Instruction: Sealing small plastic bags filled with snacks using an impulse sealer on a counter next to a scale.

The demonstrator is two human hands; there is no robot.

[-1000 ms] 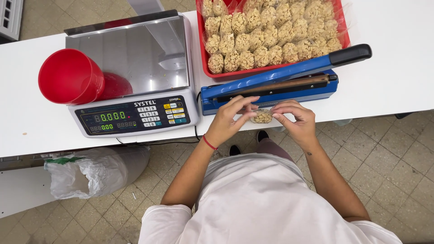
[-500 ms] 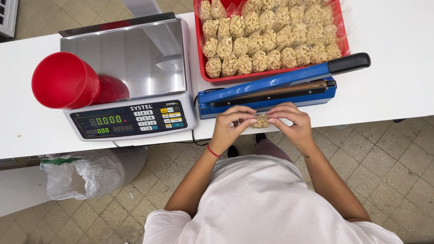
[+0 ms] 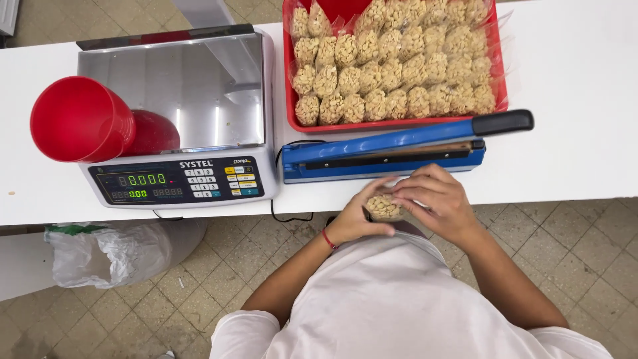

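Note:
Both of my hands hold a small clear bag of peanuts (image 3: 383, 207) just off the near edge of the white table (image 3: 571, 153). My left hand (image 3: 355, 218) cups the bag from below and the left. My right hand (image 3: 435, 201) grips its top from the right, fingers curled over it. A blue heat sealer (image 3: 392, 151) with a black handle lies on the table right behind my hands, its arm slightly raised.
A red tray (image 3: 392, 123) packed with several filled peanut bags stands behind the sealer. To the left is a digital scale (image 3: 174, 110) with a steel pan, a red cup (image 3: 83, 119) lying on it. A plastic-lined bin (image 3: 119, 252) stands on the tiled floor below.
My hands have drawn the peanut bag back from the sealer's front toward my body, off the table edge, and turned it so the left hand now cups it.

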